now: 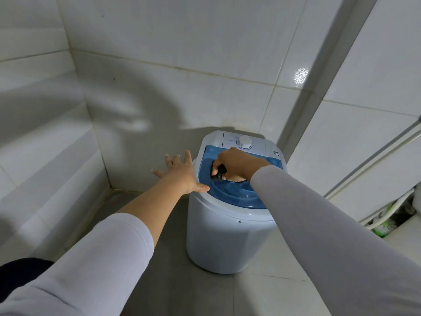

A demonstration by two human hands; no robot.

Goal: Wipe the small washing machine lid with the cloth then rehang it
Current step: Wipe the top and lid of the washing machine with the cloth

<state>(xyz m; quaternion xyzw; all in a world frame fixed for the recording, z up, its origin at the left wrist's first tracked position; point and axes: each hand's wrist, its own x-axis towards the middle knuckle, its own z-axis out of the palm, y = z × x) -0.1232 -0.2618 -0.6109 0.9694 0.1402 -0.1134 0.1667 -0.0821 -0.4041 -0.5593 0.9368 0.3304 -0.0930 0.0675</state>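
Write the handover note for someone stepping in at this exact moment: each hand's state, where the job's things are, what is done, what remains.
Right hand: grip closed on the dark cloth, pressing it on the blue lid.
Left hand: fingers spread, thumb on the washing machine rim at its left side, steadying it.
Machine stands on the floor in the tiled corner, lid closed.
Done: cloth is on the lid; how much is wiped cannot be told.
Left: finish wiping, then rehang the cloth; no hook in view.
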